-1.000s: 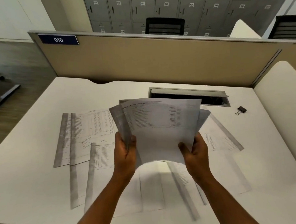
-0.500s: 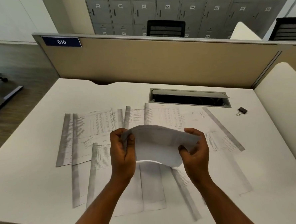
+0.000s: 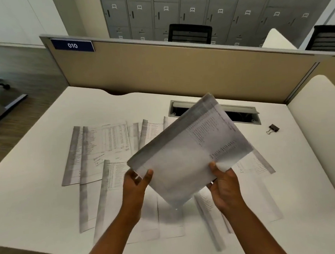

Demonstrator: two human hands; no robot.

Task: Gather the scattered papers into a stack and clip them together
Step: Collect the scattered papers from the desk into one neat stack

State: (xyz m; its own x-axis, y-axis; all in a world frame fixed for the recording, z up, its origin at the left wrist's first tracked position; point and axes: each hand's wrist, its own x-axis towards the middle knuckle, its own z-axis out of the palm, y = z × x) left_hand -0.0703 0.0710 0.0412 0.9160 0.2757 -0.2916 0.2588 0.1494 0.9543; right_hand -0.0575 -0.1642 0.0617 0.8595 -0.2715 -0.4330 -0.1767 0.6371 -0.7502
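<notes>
Office cubicle, white worktop (image 3: 39, 193). Held sheaf (image 3: 190, 155): at centre, lifted and tilted, left hand (image 3: 136, 184) pinching its near-left corner, right hand (image 3: 223, 184) gripping its near-right edge. Loose papers (image 3: 103, 148): many still spread from 9 to 4 o'clock. Binder clip (image 3: 273, 128): 2 o'clock, untouched. Gathering looks partly done; clipping not yet done.

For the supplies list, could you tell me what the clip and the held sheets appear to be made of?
Clip: seemingly black painted metal with bare wire handles, a binder clip by its shape. Sheets: thin matte white printed paper, bending where the left hand and right hand grip them.
</notes>
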